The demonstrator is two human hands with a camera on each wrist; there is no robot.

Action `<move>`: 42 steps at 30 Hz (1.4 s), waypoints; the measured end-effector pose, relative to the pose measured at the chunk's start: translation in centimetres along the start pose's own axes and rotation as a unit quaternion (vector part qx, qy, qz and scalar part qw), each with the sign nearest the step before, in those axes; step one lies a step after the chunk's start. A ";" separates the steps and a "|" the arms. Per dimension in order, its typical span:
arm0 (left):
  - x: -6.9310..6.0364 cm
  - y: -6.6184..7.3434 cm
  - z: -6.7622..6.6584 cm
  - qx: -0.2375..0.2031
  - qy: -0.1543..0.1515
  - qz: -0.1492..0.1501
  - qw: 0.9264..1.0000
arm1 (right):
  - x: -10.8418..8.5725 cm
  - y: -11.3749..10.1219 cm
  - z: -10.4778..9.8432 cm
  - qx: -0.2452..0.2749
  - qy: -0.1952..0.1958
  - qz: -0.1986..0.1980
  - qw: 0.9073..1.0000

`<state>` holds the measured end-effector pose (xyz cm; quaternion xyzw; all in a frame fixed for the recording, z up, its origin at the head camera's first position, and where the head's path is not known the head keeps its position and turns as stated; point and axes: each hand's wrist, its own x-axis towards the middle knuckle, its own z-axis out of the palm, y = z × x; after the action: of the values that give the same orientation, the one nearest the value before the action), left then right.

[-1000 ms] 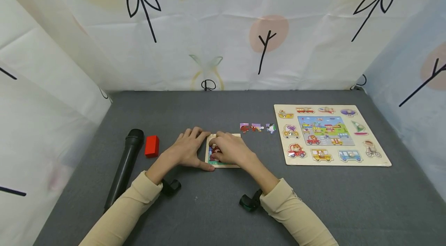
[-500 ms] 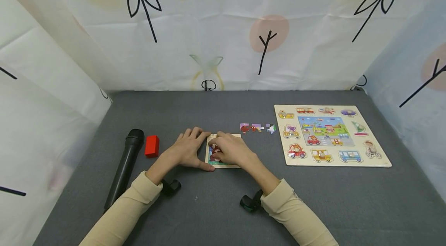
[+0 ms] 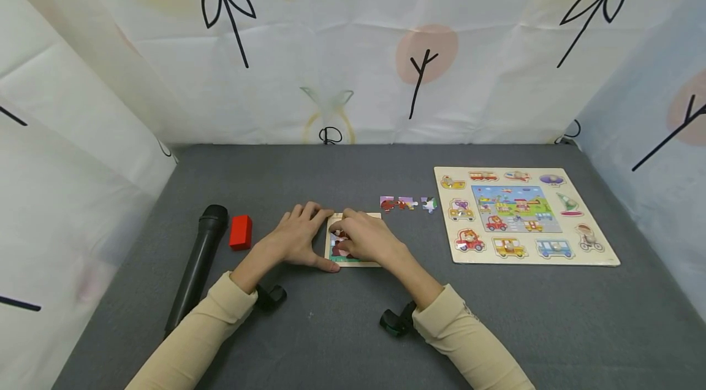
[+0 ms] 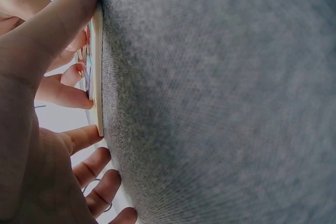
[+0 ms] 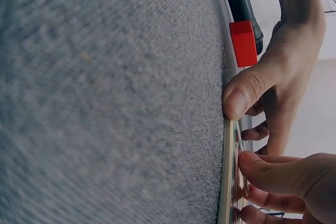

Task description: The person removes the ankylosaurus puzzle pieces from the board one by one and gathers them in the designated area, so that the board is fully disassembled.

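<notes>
A small wooden-framed puzzle board lies flat on the grey table. My left hand spreads along its left side, thumb at the near corner and index finger at the far one; the left wrist view shows this hand touching the frame. Over the board, my right hand has bent fingers and pinches a puzzle piece against the picture. In the right wrist view the right thumb is low over the board's edge. The right hand covers much of the picture.
Several loose jigsaw pieces lie beyond the board to the right. A larger vehicle puzzle is at the right. On the left are a red block and a black microphone. Patterned fabric stands behind the table.
The right fingers have shifted very slightly over the small board. The left hand, the board and the loose pieces stay where they were.
</notes>
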<state>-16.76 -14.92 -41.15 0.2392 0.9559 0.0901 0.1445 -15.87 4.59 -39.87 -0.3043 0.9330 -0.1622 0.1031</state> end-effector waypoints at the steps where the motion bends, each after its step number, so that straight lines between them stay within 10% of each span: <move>1: 0.0 0.0 0.0 0.000 0.000 0.000 1.000 | 0.0 0.0 0.0 0.000 0.000 0.001 1.000; 42: 0.1 -0.1 0.4 -0.002 0.005 -0.008 1.000 | -3.3 5.1 -2.7 0.035 0.040 0.053 0.997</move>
<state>-16.79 -14.86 -41.56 0.2307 0.9583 0.0924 0.1413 -16.76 11.11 -38.90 -0.2443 0.9448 -0.2009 0.0849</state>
